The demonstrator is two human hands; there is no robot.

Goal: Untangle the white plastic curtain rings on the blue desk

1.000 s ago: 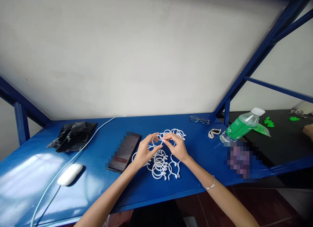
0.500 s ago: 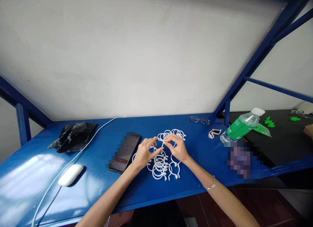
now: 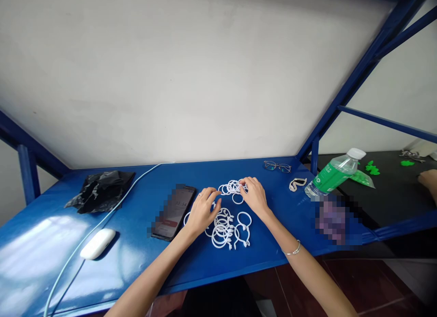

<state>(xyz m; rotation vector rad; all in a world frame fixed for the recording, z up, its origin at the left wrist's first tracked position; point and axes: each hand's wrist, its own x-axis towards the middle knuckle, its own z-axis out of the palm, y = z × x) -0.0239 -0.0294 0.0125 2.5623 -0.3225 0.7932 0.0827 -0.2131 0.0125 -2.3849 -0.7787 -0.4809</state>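
Several white plastic rings lie on the blue table. The nearer group is a heap of overlapping rings, some open with small knobbed ends. Farther back is a tight cluster of rings. My right hand is at the right side of that back cluster, its bent fingertips pinched on a white ring there, partly hidden by the hand. My left hand hovers at the left of the nearer heap, thumb and fingers apart, holding nothing. It partly covers a few rings beneath it.
Left of my hands lie a phone, a white case, a cable and a black plastic bag. Glasses, a cream-coloured object and a bottle stand right. Another person's hand shows at the far right.
My hands have moved apart from the ring they both pinched. The right hand went back and right to the far cluster; the left hand's fingers opened.
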